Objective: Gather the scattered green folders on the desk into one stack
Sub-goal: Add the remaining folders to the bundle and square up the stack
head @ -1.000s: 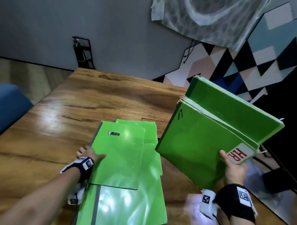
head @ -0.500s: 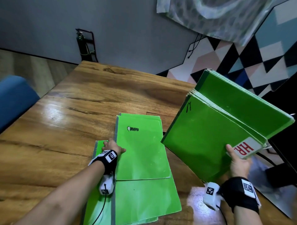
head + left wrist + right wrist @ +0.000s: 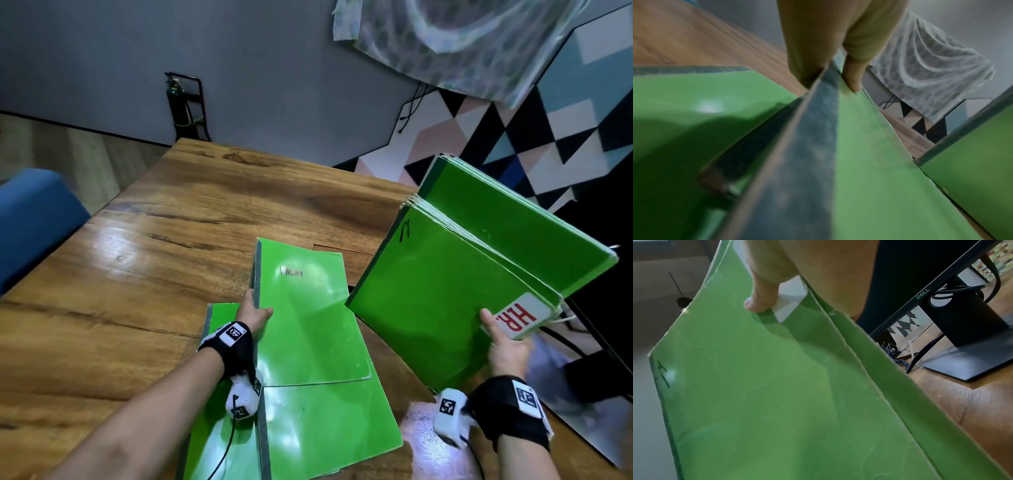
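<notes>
My right hand (image 3: 503, 339) grips a tilted bundle of several green folders (image 3: 459, 294) above the desk's right side, thumb (image 3: 760, 293) on the front cover beside a white label reading HR (image 3: 520, 317). My left hand (image 3: 253, 311) pinches the grey spine edge of a green folder (image 3: 308, 315) at the desk's middle, thumb on top and fingers beneath, its spine side raised (image 3: 818, 129). Two more green folders lie flat under it: one (image 3: 329, 431) toward me, another (image 3: 219, 411) under my left wrist.
The wooden desk (image 3: 154, 274) stretches bare to the left and far side. A black monitor on its stand (image 3: 962, 321) with cables sits at the right edge. A blue chair (image 3: 30, 219) stands left of the desk. A patterned wall rises behind.
My left hand has slid the top folder away from me and to the right, lifting its spine edge. The bundle in my right hand stayed tilted and raised, barely moving.
</notes>
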### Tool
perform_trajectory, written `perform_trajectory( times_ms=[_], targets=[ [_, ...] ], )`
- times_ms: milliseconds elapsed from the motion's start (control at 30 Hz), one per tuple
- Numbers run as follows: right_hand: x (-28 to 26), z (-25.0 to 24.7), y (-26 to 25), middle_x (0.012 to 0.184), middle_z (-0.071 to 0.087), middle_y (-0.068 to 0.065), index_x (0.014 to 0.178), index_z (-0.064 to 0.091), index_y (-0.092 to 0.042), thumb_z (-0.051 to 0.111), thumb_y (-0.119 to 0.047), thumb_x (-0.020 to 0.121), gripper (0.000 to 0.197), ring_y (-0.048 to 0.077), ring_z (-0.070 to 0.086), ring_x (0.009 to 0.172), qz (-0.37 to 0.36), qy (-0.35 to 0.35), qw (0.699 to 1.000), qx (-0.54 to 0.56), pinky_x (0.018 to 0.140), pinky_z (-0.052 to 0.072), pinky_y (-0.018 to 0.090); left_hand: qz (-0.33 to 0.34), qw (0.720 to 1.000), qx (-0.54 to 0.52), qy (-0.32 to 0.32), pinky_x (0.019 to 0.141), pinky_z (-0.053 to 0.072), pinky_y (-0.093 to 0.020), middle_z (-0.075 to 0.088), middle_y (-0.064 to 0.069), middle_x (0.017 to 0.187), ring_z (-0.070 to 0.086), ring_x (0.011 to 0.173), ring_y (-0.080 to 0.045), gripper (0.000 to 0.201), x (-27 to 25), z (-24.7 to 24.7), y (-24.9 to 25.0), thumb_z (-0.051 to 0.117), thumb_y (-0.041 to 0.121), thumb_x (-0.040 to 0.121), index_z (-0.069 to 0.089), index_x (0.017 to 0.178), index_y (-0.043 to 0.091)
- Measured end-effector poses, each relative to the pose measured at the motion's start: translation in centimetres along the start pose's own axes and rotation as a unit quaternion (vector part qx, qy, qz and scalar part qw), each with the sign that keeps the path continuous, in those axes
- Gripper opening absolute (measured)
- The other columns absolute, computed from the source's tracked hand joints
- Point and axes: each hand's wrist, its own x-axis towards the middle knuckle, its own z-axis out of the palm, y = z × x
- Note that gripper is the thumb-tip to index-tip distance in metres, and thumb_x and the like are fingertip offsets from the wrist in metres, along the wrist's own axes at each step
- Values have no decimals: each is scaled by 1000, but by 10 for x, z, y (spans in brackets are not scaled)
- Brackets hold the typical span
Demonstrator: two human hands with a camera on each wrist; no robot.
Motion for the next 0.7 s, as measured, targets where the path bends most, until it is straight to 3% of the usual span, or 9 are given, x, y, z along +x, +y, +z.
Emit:
perform_trajectory(
  times_ms=[100, 200, 300, 367, 400, 467, 500, 600, 700],
  targets=[
    [2, 0, -2, 104, 55, 10, 118, 46, 0, 77, -27, 70, 63, 25, 56, 97, -3, 8, 1000, -9, 85, 38, 29, 62, 998, -5, 21, 107, 35, -47, 41, -22, 142, 42, 129, -36, 62, -5, -17, 11, 59, -1, 84, 31, 139, 4],
    [5, -2, 2, 111, 62, 14, 125, 45, -6, 81, -51, 46, 98, 27, 60, 101, -1, 19, 1000, 1, 81, 43, 29, 98, 992, -64, 48, 109, 31, -47, 30, -18, 151, 34, 135, -34, 67, -5, -48, 32, 57, 3, 86, 24, 144, 9],
    [9, -4, 4, 113, 62, 17, 123, 47, -4, 79, -55, 39, 104, 23, 60, 93, -3, 19, 1000, 8, 67, 42, 18, 141, 981, -127, 50, 113, 24, -51, 22, -14, 155, 26, 140, -31, 80, -5, -87, 62, 66, 20, 82, 19, 147, 19],
    [9, -2, -1, 109, 62, 19, 119, 48, 0, 82, -47, 47, 92, 19, 60, 82, -6, 13, 1000, 8, 60, 39, 16, 188, 972, -141, 21, 111, 28, -54, 34, -17, 149, 36, 135, -33, 83, -12, -101, 86, 72, 30, 74, 27, 143, 18],
    [10, -1, -1, 103, 62, 18, 113, 49, 0, 83, -40, 55, 78, 16, 59, 76, 0, 7, 1000, 7, 58, 39, 16, 219, 964, -153, 9, 108, 33, -52, 46, -16, 141, 46, 127, -30, 70, -17, -104, 98, 69, 23, 78, 35, 139, 14],
    [11, -1, -5, 88, 59, 10, 94, 55, -7, 81, -36, 59, 52, 13, 55, 68, 10, -3, 1000, 1, 54, 40, 16, 285, 943, -170, -22, 93, 46, -39, 67, -1, 107, 63, 97, -13, 40, -31, -98, 126, 58, 4, 84, 49, 121, 17],
    [12, 1, -6, 81, 57, 5, 81, 54, -14, 80, -35, 60, 39, 11, 52, 66, 17, -4, 1000, -2, 56, 41, 14, 316, 931, -177, -46, 84, 50, -31, 70, 8, 93, 65, 84, -3, 37, -39, -91, 140, 60, 5, 83, 51, 115, 18],
    [14, 1, -5, 72, 52, -4, 67, 43, -23, 74, -16, 75, 33, 14, 52, 66, 19, 5, 1000, -7, 66, 44, 18, 372, 898, -185, -146, 72, 55, -16, 74, 18, 85, 67, 78, 5, 63, -63, -55, 178, 80, 42, 54, 52, 107, 22],
    [10, -4, -5, 80, 58, 0, 70, 45, -25, 75, -18, 74, 31, 22, 58, 76, 29, -7, 999, -22, 80, 49, 34, 360, 885, -181, -231, 74, 55, -16, 74, 19, 86, 68, 81, 5, 75, -73, 0, 202, 83, 51, 41, 53, 104, 25]
  ],
)
